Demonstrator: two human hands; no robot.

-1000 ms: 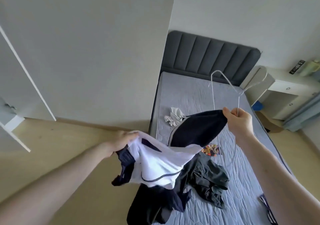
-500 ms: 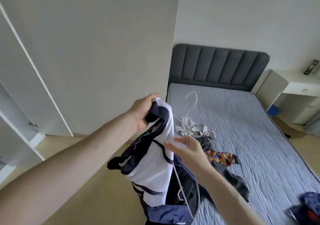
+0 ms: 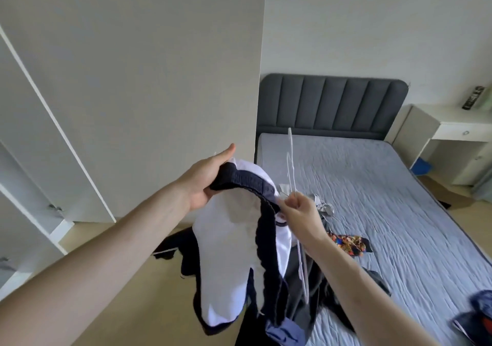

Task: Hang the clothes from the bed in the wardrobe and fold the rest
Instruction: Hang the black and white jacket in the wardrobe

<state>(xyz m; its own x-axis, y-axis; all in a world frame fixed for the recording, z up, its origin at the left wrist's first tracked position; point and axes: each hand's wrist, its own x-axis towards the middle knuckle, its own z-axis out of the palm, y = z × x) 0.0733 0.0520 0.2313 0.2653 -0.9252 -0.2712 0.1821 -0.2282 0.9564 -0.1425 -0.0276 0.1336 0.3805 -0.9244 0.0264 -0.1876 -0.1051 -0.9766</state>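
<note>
Hanger-threading is the step you're in right now, by the look of it. Your left hand [image 3: 210,183] is gripping the navy ribbed collar of the white-and-navy jacket [image 3: 234,260], holding it up in the air just off the near corner of the bed [image 3: 386,199], with the rest of it drooping toward the floor. Your right hand [image 3: 298,212] is pinching the white wire hanger [image 3: 290,164] close to its neck, right against the collar edge, so both hands are busy and neither is free. One end of the hanger is pointing up over the mattress and the other end is trailing down beside the jacket; I can't tell if any of it is actually inside the neck opening yet.

Next move, I'd say, is you feeding one hanger shoulder in through that collar while the left hand is keeping the opening wide, then seating the other shoulder. Then it's heading to the wardrobe [image 3: 40,159], whose white doors are showing on your left.

Plenty is waiting on the bed: a dark grey garment [image 3: 314,287] just under the jacket, a light grey piece [image 3: 323,207], an orange patterned item [image 3: 348,244], and something blue at the far right edge [image 3: 479,311].
</note>
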